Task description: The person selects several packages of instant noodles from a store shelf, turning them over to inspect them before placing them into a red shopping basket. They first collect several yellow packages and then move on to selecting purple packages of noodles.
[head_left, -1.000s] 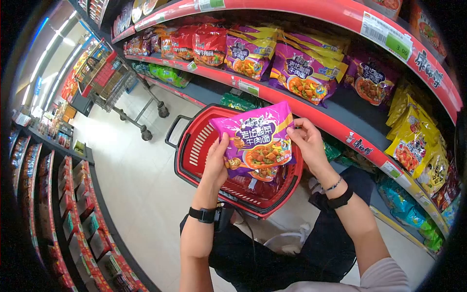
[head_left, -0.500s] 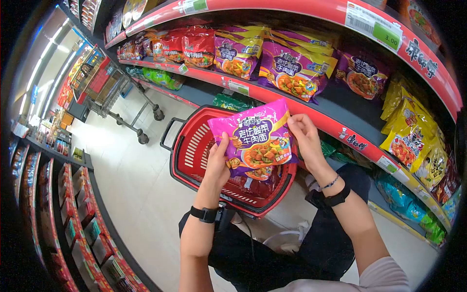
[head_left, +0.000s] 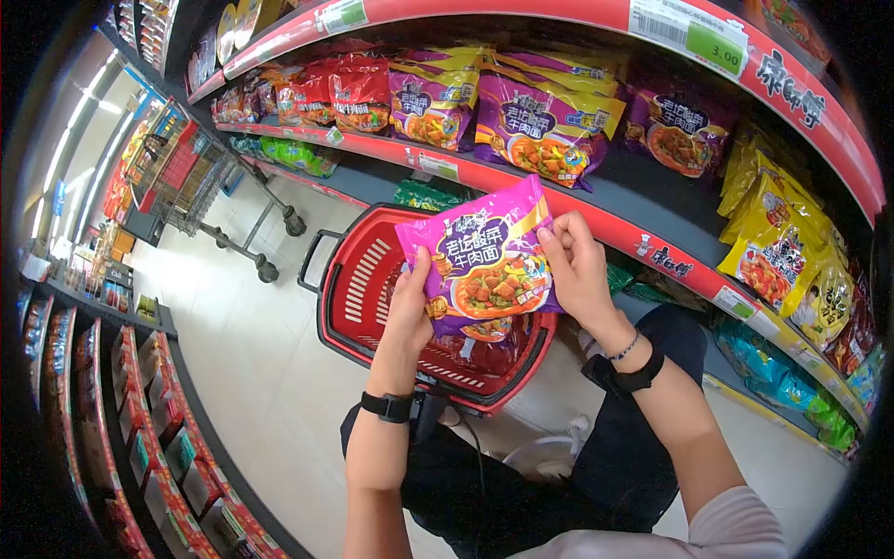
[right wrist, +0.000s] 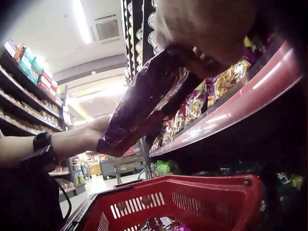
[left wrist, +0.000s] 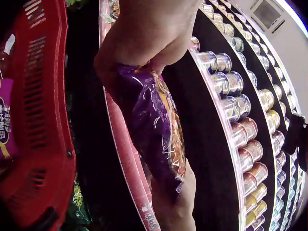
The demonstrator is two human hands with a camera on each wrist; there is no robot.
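A purple bag of instant noodles [head_left: 489, 265], its printed front facing up toward the head camera, is held between both hands. My left hand [head_left: 407, 303] grips its left edge, thumb on the front. At the upper right edge, my right hand [head_left: 579, 270] pinches the bag with thumb and fingers. Both wrist views show the bag side-on, stretched from one hand to the other. Below the bag is a red shopping basket [head_left: 361, 289] with slotted walls. Inside it lie other packets, one of them purple [left wrist: 6, 118], partly hidden by the held bag in the head view.
Shelves with a red edge [head_left: 549, 200] run along the right, carrying purple, red and yellow noodle bags [head_left: 778, 256]. A shopping cart [head_left: 191, 172] stands in the aisle at far left. Another shelf row [head_left: 140, 419] curves along the left. Cup-shaped containers [left wrist: 233, 106] line upper shelves.
The head view has turned slightly right, so shelves and basket slide left in it. Both hands keep hold of the noodle bag, which tilts a little more, its right side higher.
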